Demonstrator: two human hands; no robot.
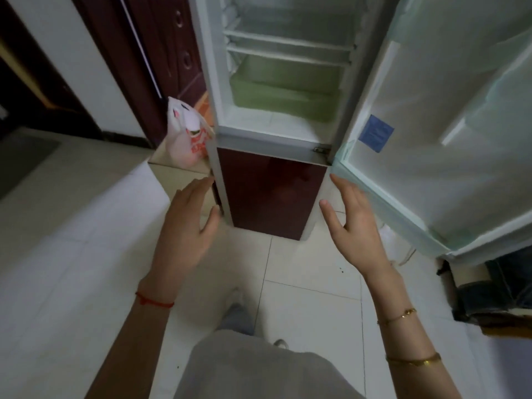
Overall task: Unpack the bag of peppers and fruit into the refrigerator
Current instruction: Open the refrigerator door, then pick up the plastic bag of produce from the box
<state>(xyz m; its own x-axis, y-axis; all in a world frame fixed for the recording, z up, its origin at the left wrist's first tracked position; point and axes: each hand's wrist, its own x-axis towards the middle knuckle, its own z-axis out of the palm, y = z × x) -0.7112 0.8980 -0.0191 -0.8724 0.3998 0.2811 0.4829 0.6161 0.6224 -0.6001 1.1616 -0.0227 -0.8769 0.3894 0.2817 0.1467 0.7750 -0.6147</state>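
The refrigerator (276, 133) stands ahead with its upper door (449, 145) swung wide to the right. Inside I see white shelves and a green crisper drawer (285, 90); nothing lies on them. A white plastic bag (187, 133) with red print sits on a low white stand just left of the fridge. My left hand (187, 220) is empty with fingers apart, below the bag and beside the fridge's lower left corner. My right hand (354, 223) is also empty and spread, near the bottom edge of the open door.
The dark red lower door (270, 197) of the fridge is closed. A dark wooden door (161, 53) stands behind the bag. Dark items (489, 289) sit on the floor at the right, under the open door. Pale floor tiles lie around my feet.
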